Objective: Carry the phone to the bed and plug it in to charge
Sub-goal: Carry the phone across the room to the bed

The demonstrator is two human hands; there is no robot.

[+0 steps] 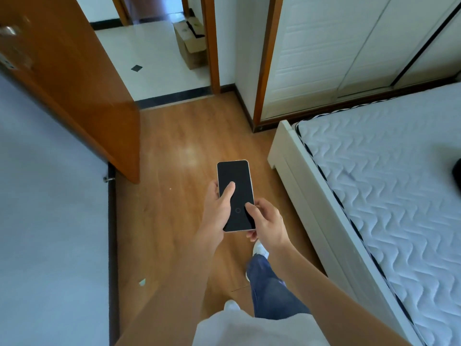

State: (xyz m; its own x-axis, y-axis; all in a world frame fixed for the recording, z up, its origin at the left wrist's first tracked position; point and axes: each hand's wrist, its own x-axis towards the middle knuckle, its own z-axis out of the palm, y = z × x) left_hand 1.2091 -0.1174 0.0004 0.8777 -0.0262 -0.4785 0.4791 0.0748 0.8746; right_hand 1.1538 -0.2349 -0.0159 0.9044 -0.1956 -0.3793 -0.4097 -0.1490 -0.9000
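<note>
We are carrying the smartphone (235, 196) beside the bed (374, 186).
Our left hand (217, 211) and right hand (268, 221) are gripping it together, screen dark; reaching a charger and plugging in remain.

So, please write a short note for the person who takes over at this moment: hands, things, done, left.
Left hand: holds the phone, thumb on the dark screen.
Right hand: fingers grip the phone's lower right edge.
Phone: in the air above the wooden floor, screen up.
Bed: to the right, bare mattress.
Done: phone picked up, bed nearly reached.
Left: find the charger (not visible), plug in.
</note>
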